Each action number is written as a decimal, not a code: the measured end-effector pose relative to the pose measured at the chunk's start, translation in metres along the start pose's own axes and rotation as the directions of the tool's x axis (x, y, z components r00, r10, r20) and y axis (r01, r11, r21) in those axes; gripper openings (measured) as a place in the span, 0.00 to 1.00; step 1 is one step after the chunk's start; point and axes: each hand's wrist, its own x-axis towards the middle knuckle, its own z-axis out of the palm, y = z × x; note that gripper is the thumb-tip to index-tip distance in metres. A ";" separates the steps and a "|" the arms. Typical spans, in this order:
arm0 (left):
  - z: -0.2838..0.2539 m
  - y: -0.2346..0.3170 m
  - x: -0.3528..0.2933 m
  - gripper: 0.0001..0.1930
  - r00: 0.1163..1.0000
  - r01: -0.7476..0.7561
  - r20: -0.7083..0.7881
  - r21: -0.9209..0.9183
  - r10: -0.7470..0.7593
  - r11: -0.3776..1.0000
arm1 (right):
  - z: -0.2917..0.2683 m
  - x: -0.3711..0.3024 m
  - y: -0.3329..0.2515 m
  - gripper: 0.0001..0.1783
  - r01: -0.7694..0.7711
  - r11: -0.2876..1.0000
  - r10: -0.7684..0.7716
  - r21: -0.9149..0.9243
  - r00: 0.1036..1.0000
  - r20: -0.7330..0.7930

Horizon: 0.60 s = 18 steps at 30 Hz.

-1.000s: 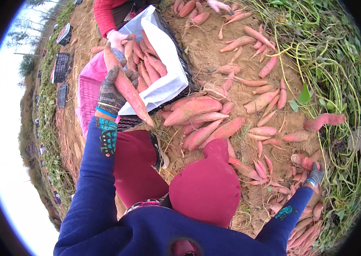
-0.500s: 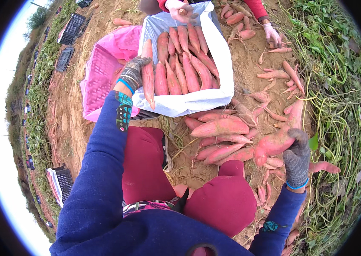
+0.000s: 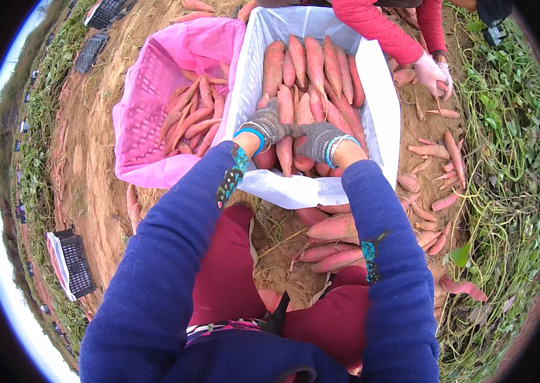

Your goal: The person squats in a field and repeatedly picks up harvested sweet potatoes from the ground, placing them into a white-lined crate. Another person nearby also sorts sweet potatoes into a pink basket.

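Observation:
Over the white-lined crate [image 3: 388, 112], both my hands meet at a long pink sweet potato [image 3: 286, 152]. My left hand [image 3: 266, 125], in a grey glove, is closed around its left side. From the other side my right hand [image 3: 322, 142], also gloved in grey, has its fingers bent against the same root. They hide part of it. Rows of sweet potatoes [image 3: 316, 60] fill the crate beneath and beyond my hands. The undersides of my fingers are out of sight.
To the left stands a pink-lined crate [image 3: 136, 131] with smaller sweet potatoes [image 3: 199, 121]. More sweet potatoes [image 3: 333, 228] lie by my knees. Another person's gloved hands [image 3: 434, 75] work at the far right. Green vines [image 3: 506, 166] border the right side.
My right hand has come from the pile at the right to the white-lined crate. My left hand has brought the long sweet potato over the crate. The other person's hands have come together.

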 end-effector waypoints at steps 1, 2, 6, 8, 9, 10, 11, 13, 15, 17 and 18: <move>0.007 -0.001 -0.003 0.44 0.990 -0.020 0.140 0.120 0.003 0.993 | 0.015 -0.003 -0.001 0.23 -0.091 0.990 0.095 -0.106 0.995 0.035; 0.010 -0.002 -0.001 0.44 0.980 -0.031 0.201 0.111 0.008 0.993 | 0.025 -0.005 0.000 0.23 -0.152 0.988 0.151 -0.017 0.987 -0.046; 0.013 -0.008 0.000 0.49 0.971 -0.024 0.238 0.043 0.013 0.999 | 0.046 -0.013 0.000 0.22 -0.178 0.982 0.161 -0.055 0.958 -0.238; 0.012 -0.012 -0.001 0.53 0.962 -0.050 0.272 0.082 0.026 0.995 | 0.043 -0.014 0.001 0.22 -0.150 0.987 0.139 -0.059 0.978 -0.155; 0.012 -0.011 -0.002 0.56 0.956 -0.076 0.289 0.082 0.049 0.994 | 0.041 -0.013 0.001 0.22 -0.113 0.992 0.105 -0.048 0.985 -0.138; 0.012 -0.013 -0.006 0.61 0.944 -0.101 0.317 0.018 0.090 0.995 | 0.039 -0.015 0.002 0.15 -0.062 0.997 0.053 -0.053 0.985 -0.163; 0.014 -0.013 -0.008 0.62 0.951 -0.078 0.301 0.005 0.073 0.997 | 0.037 -0.015 0.002 0.17 -0.096 0.995 0.092 -0.023 0.989 -0.119; 0.015 -0.013 -0.011 0.62 0.957 -0.028 0.288 -0.004 0.028 1.000 | 0.035 -0.015 0.004 0.20 -0.124 0.991 0.126 0.051 0.991 -0.044; 0.017 -0.011 -0.012 0.62 0.971 -0.063 0.232 -0.020 0.066 0.998 | 0.037 -0.015 0.004 0.19 -0.086 0.995 0.088 0.043 0.994 -0.069; 0.017 -0.009 -0.011 0.62 0.976 -0.076 0.205 0.001 0.075 0.997 | 0.039 -0.012 0.004 0.20 -0.086 0.996 0.086 0.000 0.996 -0.027; 0.016 -0.010 -0.012 0.60 0.976 -0.093 0.200 0.030 0.085 0.995 | 0.039 -0.012 0.005 0.19 -0.070 0.998 0.070 -0.001 0.997 -0.039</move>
